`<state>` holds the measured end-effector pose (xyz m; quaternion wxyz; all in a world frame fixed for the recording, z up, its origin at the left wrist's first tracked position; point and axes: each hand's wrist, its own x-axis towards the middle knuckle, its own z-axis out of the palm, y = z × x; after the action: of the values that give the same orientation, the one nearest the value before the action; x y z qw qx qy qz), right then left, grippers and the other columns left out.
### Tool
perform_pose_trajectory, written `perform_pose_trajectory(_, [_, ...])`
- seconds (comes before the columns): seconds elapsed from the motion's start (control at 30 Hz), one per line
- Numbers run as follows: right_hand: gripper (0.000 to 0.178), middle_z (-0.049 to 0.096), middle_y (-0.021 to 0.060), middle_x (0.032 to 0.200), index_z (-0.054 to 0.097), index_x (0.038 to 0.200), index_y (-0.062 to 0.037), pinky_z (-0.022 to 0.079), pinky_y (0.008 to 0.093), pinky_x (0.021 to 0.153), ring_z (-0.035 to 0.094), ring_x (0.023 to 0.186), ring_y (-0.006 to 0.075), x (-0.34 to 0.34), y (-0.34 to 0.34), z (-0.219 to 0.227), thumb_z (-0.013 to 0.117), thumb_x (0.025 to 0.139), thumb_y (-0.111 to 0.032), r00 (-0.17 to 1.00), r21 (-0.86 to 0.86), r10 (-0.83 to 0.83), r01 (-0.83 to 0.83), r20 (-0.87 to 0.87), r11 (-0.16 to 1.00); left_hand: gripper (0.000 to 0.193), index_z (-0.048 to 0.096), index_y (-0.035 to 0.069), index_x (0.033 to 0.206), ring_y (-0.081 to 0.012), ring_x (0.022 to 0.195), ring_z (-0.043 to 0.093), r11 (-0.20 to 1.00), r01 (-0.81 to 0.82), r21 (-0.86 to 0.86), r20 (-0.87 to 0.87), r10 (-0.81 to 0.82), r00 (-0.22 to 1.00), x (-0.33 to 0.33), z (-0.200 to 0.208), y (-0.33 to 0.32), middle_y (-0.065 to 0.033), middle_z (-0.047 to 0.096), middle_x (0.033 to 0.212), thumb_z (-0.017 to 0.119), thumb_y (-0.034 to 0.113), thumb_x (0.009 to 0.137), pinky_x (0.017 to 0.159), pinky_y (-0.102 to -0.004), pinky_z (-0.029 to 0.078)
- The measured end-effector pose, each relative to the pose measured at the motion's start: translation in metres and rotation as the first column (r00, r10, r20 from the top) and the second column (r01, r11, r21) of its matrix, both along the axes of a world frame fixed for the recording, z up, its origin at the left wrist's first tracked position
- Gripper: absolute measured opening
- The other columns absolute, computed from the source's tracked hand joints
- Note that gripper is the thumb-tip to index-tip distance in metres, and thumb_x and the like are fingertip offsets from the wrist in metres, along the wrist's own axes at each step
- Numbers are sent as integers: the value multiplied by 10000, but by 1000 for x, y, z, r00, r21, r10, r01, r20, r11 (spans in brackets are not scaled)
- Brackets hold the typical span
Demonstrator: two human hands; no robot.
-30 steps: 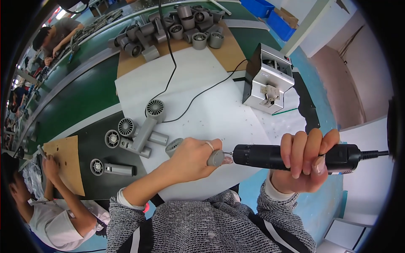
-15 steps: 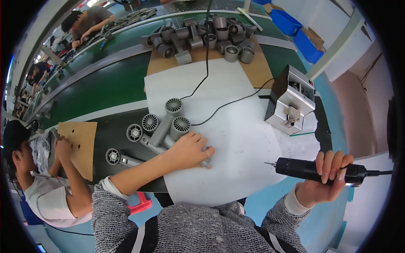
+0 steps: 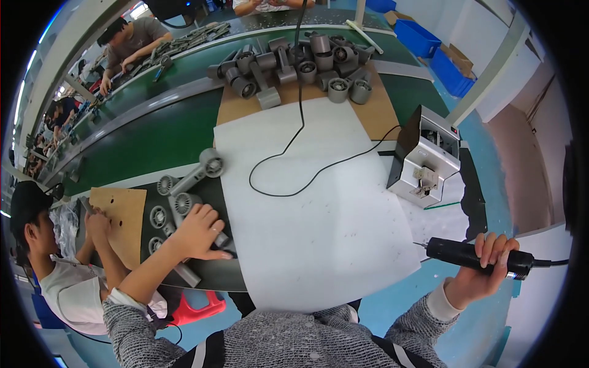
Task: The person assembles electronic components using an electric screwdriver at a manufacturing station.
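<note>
My right hand (image 3: 491,264) is closed round a black electric screwdriver (image 3: 457,253), held level over the right end of the white sheet. Its thin bit points left, and a cable leaves its back end. My left hand (image 3: 199,233) lies palm down over a group of grey hair-dryer-like plastic housings, its thumb spread from the fingers. One housing (image 3: 184,203) touches its fingertips; part of the group is hidden under the hand and wrist. Another housing (image 3: 191,179) lies just beyond, by the white sheet's left edge.
The white sheet (image 3: 319,245) covers the bench, with a loose black cable (image 3: 276,195) across it. A metal box-shaped machine (image 3: 426,159) stands at right. More grey housings (image 3: 307,67) are heaped on cardboard at the back. A co-worker (image 3: 55,245) sits close on the left.
My left hand has moved left, and the grey housings have shifted left with it, off the white sheet. The black cable now lies in an open loop. The screwdriver stays in my right hand.
</note>
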<state>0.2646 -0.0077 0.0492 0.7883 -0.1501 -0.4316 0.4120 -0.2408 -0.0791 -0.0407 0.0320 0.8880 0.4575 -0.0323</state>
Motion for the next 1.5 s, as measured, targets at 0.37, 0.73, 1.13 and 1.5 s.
perform_pose_trajectory(0.37, [134, 399, 20, 757, 493, 987, -51, 330, 291, 650, 382, 657, 121, 4, 56, 0, 555, 868, -44, 993, 86, -102, 97, 66, 992, 293, 633, 59, 1036, -346, 766, 600, 840, -456, 293, 557, 238, 796, -20, -3, 315, -169, 621, 831, 522, 307, 926, 690, -421, 481])
perform_pose_trajectory(0.73, [157, 484, 78, 720, 477, 970, -27, 412, 348, 612, 463, 607, 171, 0, 105, -18, 558, 843, 16, 905, 11, -308, 319, 293, 948, 413, 684, 9, 910, -275, 748, 607, 585, -804, 107, 858, 354, 372, -9, -12, 364, -125, 646, 762, 634, 419, 892, 767, -380, 464])
perform_pose_trajectory(1.13, [198, 520, 103, 715, 478, 943, -10, 455, 344, 602, 520, 597, 187, -14, 114, -12, 590, 798, 65, 903, -109, -216, 274, 372, 955, 216, 479, 41, 992, -120, 686, 543, 782, -619, -71, 986, 148, 74, 57, 71, 168, -51, 552, 775, 642, 153, 907, 630, -253, 438])
perform_pose_trajectory(1.5, [177, 532, 99, 750, 496, 933, -18, 435, 320, 602, 504, 618, 179, -16, 101, 5, 616, 817, 42, 912, -314, -65, 206, 406, 927, 269, 449, 71, 887, -58, 549, 522, 950, -83, -300, 951, 305, 55, 186, 41, 84, -15, 562, 675, 696, -3, 808, 497, -221, 417])
